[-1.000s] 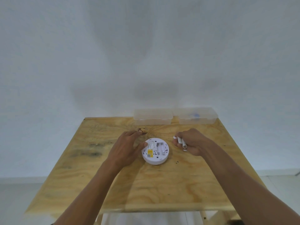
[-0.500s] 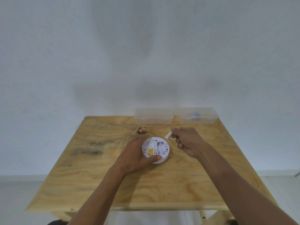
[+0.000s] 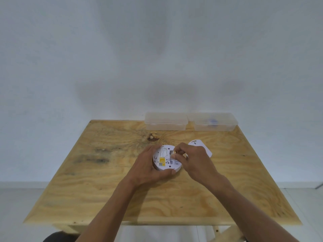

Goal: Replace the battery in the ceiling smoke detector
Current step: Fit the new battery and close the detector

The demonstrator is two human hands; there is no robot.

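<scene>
Your left hand (image 3: 148,169) wraps around the near and left side of the white smoke detector (image 3: 166,158), which lies back-up on the wooden table (image 3: 104,189). Your right hand (image 3: 194,161) pinches a small battery (image 3: 173,153) over its open compartment. Just beyond your right hand lies a white cover piece (image 3: 201,145). Two clear plastic boxes (image 3: 166,121) stand along the far edge

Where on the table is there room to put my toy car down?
The near part of the table, below both hands, is bare, and so is the left side beyond the left hand. It is crowded in the middle: smoke detector, right hand, white cover. Two clear boxes fill the far right edge.
</scene>
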